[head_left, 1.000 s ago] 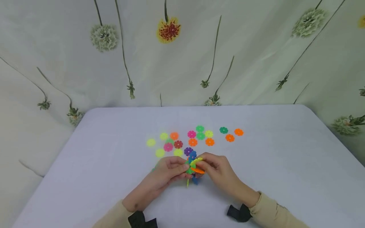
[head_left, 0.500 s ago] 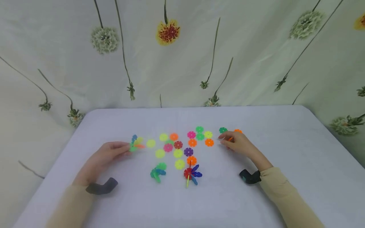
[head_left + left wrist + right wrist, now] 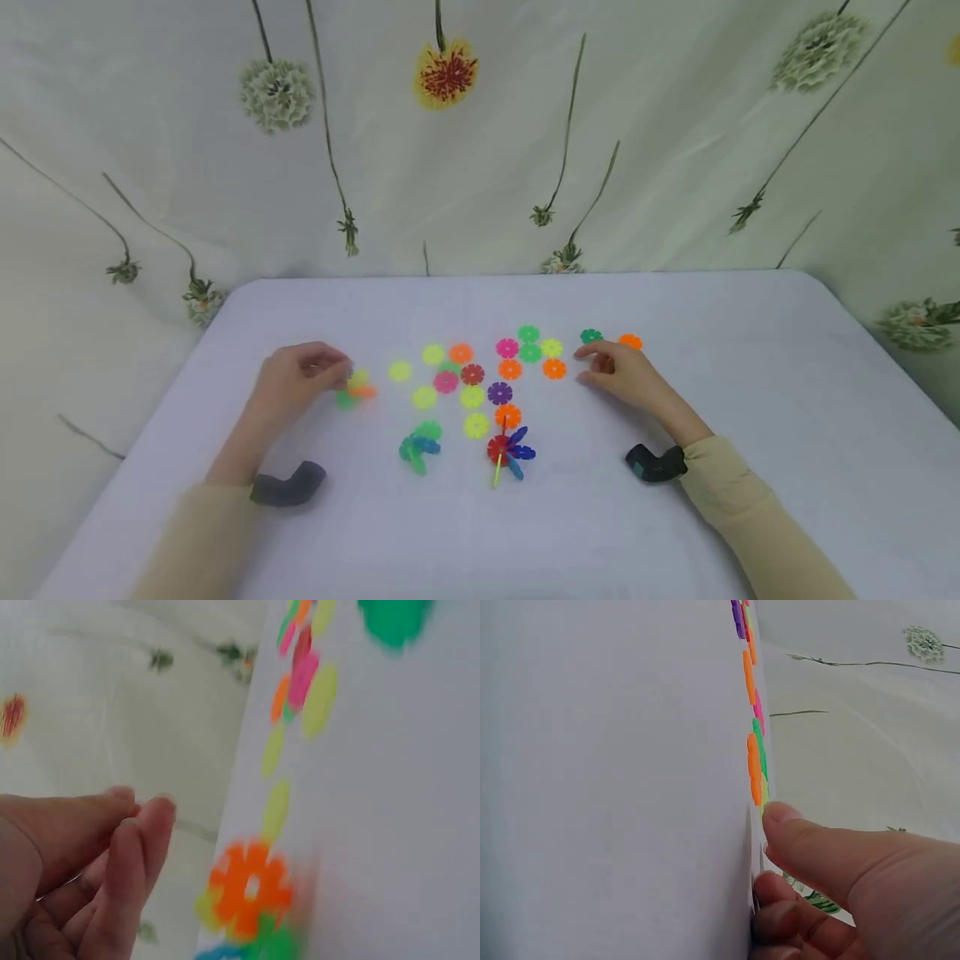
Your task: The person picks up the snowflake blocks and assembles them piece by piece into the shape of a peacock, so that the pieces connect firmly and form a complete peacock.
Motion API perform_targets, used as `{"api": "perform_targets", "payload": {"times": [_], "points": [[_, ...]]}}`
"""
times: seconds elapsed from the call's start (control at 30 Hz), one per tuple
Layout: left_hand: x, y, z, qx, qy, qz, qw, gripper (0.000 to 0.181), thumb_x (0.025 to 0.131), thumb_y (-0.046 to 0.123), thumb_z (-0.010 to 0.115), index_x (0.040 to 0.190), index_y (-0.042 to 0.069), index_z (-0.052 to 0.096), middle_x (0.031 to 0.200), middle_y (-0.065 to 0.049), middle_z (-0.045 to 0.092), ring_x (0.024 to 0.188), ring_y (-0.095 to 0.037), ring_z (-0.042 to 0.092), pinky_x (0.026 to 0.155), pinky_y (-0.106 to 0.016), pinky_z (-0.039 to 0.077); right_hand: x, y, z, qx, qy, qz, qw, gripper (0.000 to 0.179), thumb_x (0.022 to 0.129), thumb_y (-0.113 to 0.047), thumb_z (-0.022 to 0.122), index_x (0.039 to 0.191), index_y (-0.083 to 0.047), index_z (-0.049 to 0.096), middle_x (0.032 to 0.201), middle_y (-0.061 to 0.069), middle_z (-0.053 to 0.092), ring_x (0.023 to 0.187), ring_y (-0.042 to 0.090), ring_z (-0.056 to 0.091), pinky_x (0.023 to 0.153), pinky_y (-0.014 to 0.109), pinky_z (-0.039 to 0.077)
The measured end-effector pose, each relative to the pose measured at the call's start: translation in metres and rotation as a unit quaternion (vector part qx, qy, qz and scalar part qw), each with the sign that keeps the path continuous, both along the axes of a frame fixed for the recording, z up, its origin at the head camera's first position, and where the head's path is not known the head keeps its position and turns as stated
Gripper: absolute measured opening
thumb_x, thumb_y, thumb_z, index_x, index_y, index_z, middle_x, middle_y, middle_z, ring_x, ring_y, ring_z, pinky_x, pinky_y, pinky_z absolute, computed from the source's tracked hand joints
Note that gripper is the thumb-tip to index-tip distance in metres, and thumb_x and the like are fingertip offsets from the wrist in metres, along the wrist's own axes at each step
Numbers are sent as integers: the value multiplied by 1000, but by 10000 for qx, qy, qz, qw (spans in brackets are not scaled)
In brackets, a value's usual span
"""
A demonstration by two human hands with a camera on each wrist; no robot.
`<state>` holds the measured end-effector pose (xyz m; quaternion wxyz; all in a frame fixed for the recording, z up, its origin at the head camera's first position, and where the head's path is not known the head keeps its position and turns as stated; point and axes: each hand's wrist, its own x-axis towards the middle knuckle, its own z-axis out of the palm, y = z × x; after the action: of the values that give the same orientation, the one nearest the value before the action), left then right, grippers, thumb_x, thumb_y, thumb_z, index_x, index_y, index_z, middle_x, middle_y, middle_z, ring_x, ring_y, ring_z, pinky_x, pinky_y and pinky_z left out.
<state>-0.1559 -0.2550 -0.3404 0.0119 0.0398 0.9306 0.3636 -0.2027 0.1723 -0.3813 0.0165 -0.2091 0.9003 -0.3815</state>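
At the left of the discs, my left hand (image 3: 300, 375) hovers beside a small cluster of joined snowflake discs (image 3: 363, 391) in orange, yellow and green. In the left wrist view the fingertips come together with nothing between them, and the cluster's orange disc (image 3: 232, 889) lies apart from them. My right hand (image 3: 618, 371) is low over the table at the right, thumb and fingers apart and holding nothing. It partly covers an orange disc beneath it. Close by are a dark green disc (image 3: 591, 336) and another orange disc (image 3: 630, 342).
Several loose snowflake discs, such as a purple one (image 3: 500, 393), are spread across the middle of the white table (image 3: 465, 533). Nearer the front stand a green-blue cluster (image 3: 418, 448) and a red-blue cluster (image 3: 510, 452). A flower-print cloth (image 3: 480, 167) hangs behind.
Both hands have parted from the middle. The left hand carried the orange, yellow and green cluster leftward and let it go. The right hand moved right, over the orange discs.
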Motion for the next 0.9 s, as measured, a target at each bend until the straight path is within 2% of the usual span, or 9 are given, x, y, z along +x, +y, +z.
{"api": "perform_targets", "payload": {"times": [0.03, 0.1, 0.17, 0.3, 0.5, 0.7, 0.8, 0.87, 0.9], "points": [[0, 12, -1, 140, 50, -256, 9996, 24, 89, 17, 65, 105, -1, 65, 84, -6, 67, 74, -19, 65, 69, -35, 48, -1, 0, -1, 31, 13, 11, 10000, 25, 84, -10, 70, 106, -1, 64, 73, 3, 53, 64, 18, 46, 57, 29, 39], [-1, 37, -7, 255, -62, -699, 9972, 27, 87, 16, 68, 109, 0, 64, 83, -5, 65, 70, -16, 64, 67, -32, 49, -2, -1, -2, 127, -52, -48, 9999, 26, 83, -10, 71, 107, -1, 64, 72, 2, 51, 64, 18, 46, 57, 30, 38], [-3, 54, -16, 147, -201, -902, 9956, 32, 84, 15, 70, 112, 0, 63, 78, -3, 62, 64, -14, 62, 64, -31, 48, -3, -2, -3, 217, -56, -87, 9997, 26, 83, -10, 72, 106, -1, 64, 71, 2, 50, 63, 18, 45, 57, 29, 37], [-5, 70, -31, -326, -381, -731, 9961, 36, 81, 16, 74, 112, 5, 62, 68, -1, 56, 56, -13, 56, 59, -31, 45, -3, -4, -6, 240, -71, -122, 9996, 22, 83, -11, 72, 102, -3, 64, 70, 1, 49, 63, 17, 45, 57, 29, 36], [-4, 72, -30, -545, -349, -654, 9958, 31, 81, 17, 74, 105, 7, 59, 67, -2, 54, 56, -16, 53, 56, -31, 44, -2, -17, -5, 163, 161, -309, 9993, 22, 83, -12, 72, 103, -4, 66, 70, 0, 52, 61, 17, 46, 56, 29, 38], [-2, 69, -27, -759, 184, -422, 9961, 17, 81, 16, 73, 93, 7, 65, 68, -2, 54, 63, -19, 49, 58, -32, 43, -5, -36, -1, 647, -108, -616, 9959, 27, 81, -20, 74, 100, -5, 62, 70, 1, 50, 60, 18, 44, 55, 28, 34], [-1, 69, -22, -409, 213, -222, 9987, 14, 84, 18, 71, 94, 8, 69, 76, -3, 58, 71, -21, 51, 63, -32, 44, -5, -38, 0, 714, -188, -626, 9953, 21, 82, -17, 73, 94, -5, 60, 72, 3, 51, 64, 19, 46, 57, 29, 37], [1, 71, -17, 183, -19, -113, 9998, 19, 86, 21, 69, 98, 7, 70, 84, -4, 62, 77, -22, 54, 67, -31, 47, -2, -38, 1, 586, -151, -511, 9969, 16, 84, -14, 71, 90, -5, 60, 74, 2, 53, 66, 19, 47, 59, 29, 39], [2, 73, -15, 632, -253, -115, 9976, 23, 87, 24, 68, 101, 6, 69, 88, -6, 63, 81, -22, 56, 70, -31, 48, 0, -38, 2, 451, -107, -433, 9980, 13, 84, -12, 70, 88, -5, 60, 75, 1, 55, 67, 18, 49, 59, 28, 41]]}}
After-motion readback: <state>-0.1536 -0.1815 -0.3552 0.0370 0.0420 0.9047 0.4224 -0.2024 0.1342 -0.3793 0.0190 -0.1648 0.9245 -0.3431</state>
